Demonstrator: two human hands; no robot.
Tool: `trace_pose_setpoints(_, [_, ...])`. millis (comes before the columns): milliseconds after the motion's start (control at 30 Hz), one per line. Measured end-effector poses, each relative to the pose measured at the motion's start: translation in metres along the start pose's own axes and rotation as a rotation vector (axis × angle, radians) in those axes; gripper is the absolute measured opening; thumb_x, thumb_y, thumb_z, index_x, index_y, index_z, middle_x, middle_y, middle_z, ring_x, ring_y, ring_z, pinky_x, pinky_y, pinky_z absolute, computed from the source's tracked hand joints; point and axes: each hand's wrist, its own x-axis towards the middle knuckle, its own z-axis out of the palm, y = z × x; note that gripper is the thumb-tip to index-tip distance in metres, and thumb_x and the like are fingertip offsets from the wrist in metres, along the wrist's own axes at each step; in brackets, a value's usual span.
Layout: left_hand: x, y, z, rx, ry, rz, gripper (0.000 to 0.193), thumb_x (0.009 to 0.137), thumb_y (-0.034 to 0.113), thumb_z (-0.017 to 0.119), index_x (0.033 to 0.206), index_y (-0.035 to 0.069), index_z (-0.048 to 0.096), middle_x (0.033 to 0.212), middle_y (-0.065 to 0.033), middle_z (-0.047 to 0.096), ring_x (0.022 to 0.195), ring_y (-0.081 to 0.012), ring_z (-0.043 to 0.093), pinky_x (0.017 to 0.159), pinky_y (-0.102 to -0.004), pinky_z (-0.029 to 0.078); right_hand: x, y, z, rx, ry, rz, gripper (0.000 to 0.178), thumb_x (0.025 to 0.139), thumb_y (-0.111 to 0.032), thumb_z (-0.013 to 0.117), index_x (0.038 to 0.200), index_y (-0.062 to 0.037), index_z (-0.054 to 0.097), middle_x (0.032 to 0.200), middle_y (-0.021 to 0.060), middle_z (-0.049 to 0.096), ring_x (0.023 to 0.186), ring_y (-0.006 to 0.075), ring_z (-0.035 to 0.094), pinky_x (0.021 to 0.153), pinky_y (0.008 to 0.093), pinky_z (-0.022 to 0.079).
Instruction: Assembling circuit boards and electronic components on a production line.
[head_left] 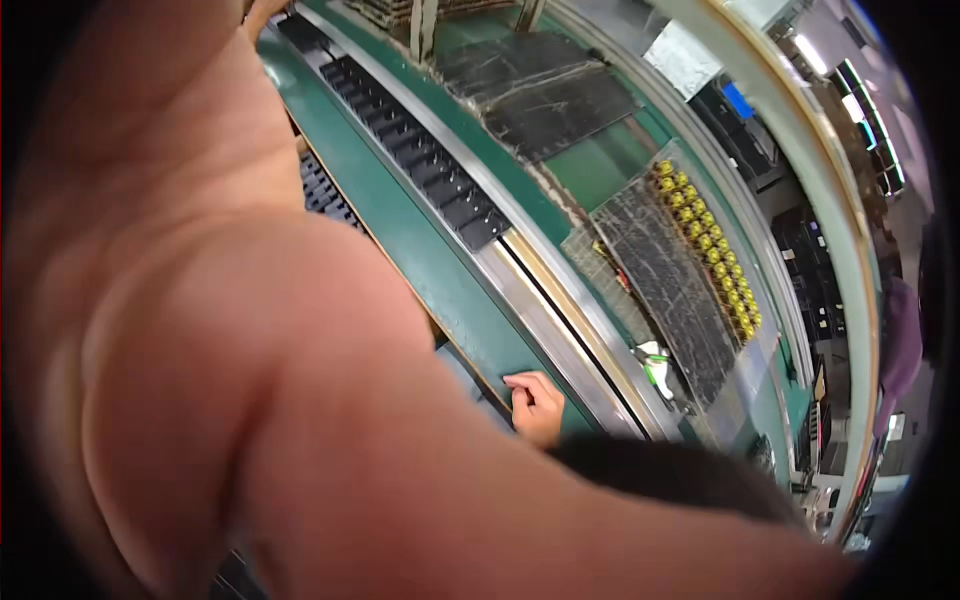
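Very close to the camera, my right hand [270,340] fills the left and lower part of the head view, blurred. Its bare forearm [620,530] comes in from the lower right. The palm side shows, but the fingers run out of the picture, so I cannot tell what they hold. My left hand does not show. Beyond my forearm, a small curled hand [537,408], apparently a co-worker's, rests by the edge of the green bench [460,310]. A dark blurred shape [680,475] lies beside it. Another bit of skin [262,14] shows at the top left.
A metal rail track with a row of black parts [420,150] runs diagonally along the bench. Past it lie dark scratched mats [540,95], rows of yellow round parts [708,250] and a white-and-green item [654,368]. A pale curved beam [810,120] crosses the right side.
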Motion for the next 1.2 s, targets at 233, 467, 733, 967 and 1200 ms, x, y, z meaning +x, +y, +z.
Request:
trace_pose_setpoints(233, [-0.054,-0.018,0.027,0.061,0.065,0.039,0.032,0.09,0.012,0.069,0.119,0.0,0.068,0.125,-0.0095,0.067,0.107,-0.0228,0.065,0.095,-0.0345,0.052,0.001,0.026,0.017,-0.092,0.063,-0.124,0.026,0.074,0.012,0.058,0.089,-0.0027,0.074,0.085,0.0052,0.07,0.057,0.0159,0.05,0.053,0.0263,0.04])
trace_pose_setpoints(467, [-0.069,-0.038,0.004,0.071,0.126,0.077,0.03,0.09,0.011,0.068,0.119,0.0,0.068,0.124,-0.0099,0.068,0.106,-0.0223,0.065,0.095,-0.0336,0.052,-0.012,0.028,0.03,-0.154,0.065,0.012,0.027,0.075,0.012,0.058,0.09,-0.0027,0.074,0.083,0.0042,0.068,0.057,0.0151,0.049,0.052,0.0254,0.038])
trace_pose_setpoints(733, [-0.077,-0.035,-0.002,0.025,0.068,0.01,0.029,0.091,0.008,0.067,0.118,-0.001,0.068,0.123,-0.0103,0.069,0.104,-0.0218,0.066,0.094,-0.0326,0.052,0.003,0.012,0.024,-0.032,0.038,-0.076,0.028,0.074,0.013,0.057,0.09,-0.0026,0.075,0.081,0.0033,0.066,0.057,0.0144,0.047,0.051,0.0252,0.037])
trace_pose_setpoints(967, [-0.087,-0.017,0.015,0.014,0.063,-0.049,0.027,0.091,0.007,0.067,0.117,-0.001,0.068,0.121,-0.0106,0.07,0.103,-0.0213,0.067,0.094,-0.0317,0.052,-0.003,-0.001,0.019,-0.077,0.052,0.023,0.027,0.075,0.012,0.057,0.09,-0.002,0.074,0.082,0.0034,0.066,0.057,0.014,0.047,0.052,0.0251,0.037])
trace_pose_setpoints(1200, [-0.092,-0.014,0.002,0.12,0.011,-0.113,0.026,0.091,0.005,0.066,0.116,-0.002,0.068,0.12,-0.011,0.071,0.101,-0.0208,0.068,0.093,-0.0308,0.052,-0.003,0.006,0.024,-0.033,-0.001,-0.003,0.026,0.075,0.012,0.058,0.09,-0.0016,0.074,0.083,0.0053,0.067,0.058,0.0149,0.048,0.054,0.0257,0.039])
